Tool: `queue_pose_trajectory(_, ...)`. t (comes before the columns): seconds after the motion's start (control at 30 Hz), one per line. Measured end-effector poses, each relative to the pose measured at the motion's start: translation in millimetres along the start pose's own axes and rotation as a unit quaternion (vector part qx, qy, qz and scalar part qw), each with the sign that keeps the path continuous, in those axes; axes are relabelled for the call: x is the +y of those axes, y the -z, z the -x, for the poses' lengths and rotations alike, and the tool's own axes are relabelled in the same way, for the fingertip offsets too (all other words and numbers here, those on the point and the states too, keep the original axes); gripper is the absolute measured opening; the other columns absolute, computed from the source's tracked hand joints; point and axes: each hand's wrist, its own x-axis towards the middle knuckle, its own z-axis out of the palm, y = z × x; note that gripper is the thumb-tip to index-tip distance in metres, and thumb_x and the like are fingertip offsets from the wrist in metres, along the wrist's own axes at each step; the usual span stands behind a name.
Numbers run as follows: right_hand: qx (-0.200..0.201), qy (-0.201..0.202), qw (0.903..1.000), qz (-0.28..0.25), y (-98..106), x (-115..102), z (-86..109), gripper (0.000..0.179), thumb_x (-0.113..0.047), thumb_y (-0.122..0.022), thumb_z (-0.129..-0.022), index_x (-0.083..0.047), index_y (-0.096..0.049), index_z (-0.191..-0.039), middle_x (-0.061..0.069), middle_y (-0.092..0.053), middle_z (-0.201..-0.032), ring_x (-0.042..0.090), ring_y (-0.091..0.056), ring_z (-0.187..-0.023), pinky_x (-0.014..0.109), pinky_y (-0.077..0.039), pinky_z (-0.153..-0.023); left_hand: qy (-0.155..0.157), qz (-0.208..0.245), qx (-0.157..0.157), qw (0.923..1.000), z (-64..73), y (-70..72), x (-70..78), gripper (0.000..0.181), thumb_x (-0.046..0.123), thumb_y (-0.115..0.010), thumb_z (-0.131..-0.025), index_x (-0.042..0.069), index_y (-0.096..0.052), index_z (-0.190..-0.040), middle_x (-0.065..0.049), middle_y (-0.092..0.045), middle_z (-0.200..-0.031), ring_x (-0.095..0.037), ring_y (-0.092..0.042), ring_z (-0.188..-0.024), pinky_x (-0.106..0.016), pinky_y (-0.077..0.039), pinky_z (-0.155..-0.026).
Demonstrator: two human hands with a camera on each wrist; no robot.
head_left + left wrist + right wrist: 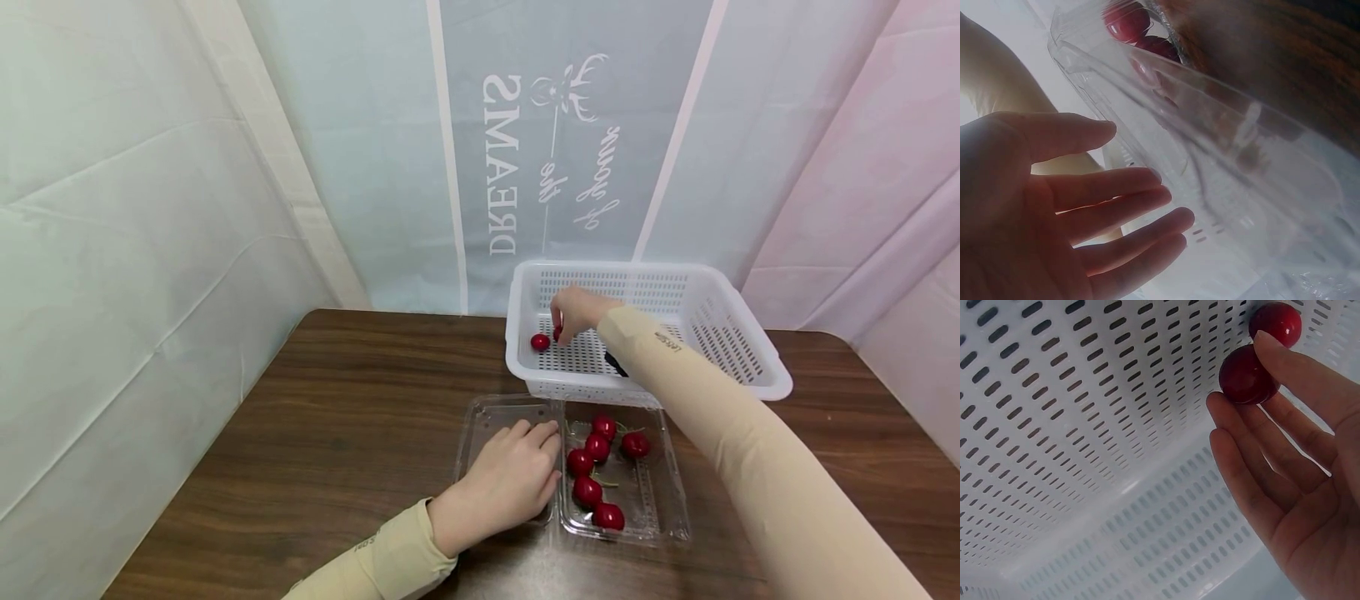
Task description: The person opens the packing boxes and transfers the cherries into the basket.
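Inside the white perforated basket (757,350), my right hand (581,310) pinches a dark red cherry (1246,376) between thumb and fingers, low over the basket floor. Another cherry (540,342) lies close beside it in the basket's left end. My left hand (506,475) rests with extended fingers over the lid half of a clear plastic clamshell box (675,508), fingertips near its hinge. In the left wrist view that palm holds nothing. Several red cherries (587,492), some with green stems, lie in the box's right half.
The box and basket stand on a dark wood-grain table (322,417), the basket just behind the box. A printed grey curtain (480,167) hangs behind the table, and pale fabric (135,250) rises along the left side. Beige sleeves cover both forearms.
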Motion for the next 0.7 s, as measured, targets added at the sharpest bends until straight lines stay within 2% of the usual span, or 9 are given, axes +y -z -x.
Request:
queue_pose_trajectory(0.23, -0.004, -0.004, 1.0, 0.003, -2.3, 0.8, -0.9, 0.032, -0.017, -0.084, -0.066, -0.005, -0.069, -0.09, 0.007, -0.066, -0.095, 0.019, -0.059, -0.085, 0.032, -0.049, -0.076, -0.004, -0.001, 0.005, 1.0, -0.4, 0.6, -0.5, 0.029, 0.033, -0.066, -0.083, 0.011, -0.067, -0.102, -0.003, -0.065, -0.118, -0.016, -0.061, -0.09, -0.026, -0.05, -0.067)
queue_pose_trajectory(0.7, -0.011, -0.012, 0.9998, 0.008, -4.6, -4.4, 0.3, 0.03, -0.017, -0.084, -0.066, -0.005, -0.068, -0.088, 0.005, -0.064, -0.092, 0.019, -0.059, -0.083, 0.03, -0.049, -0.073, 0.003, -0.005, 0.002, 1.0, -0.3, -1.1, -0.9, 0.03, 0.035, -0.066, -0.082, 0.012, -0.067, -0.101, -0.002, -0.064, -0.118, -0.017, -0.06, -0.09, -0.027, -0.049, -0.068)
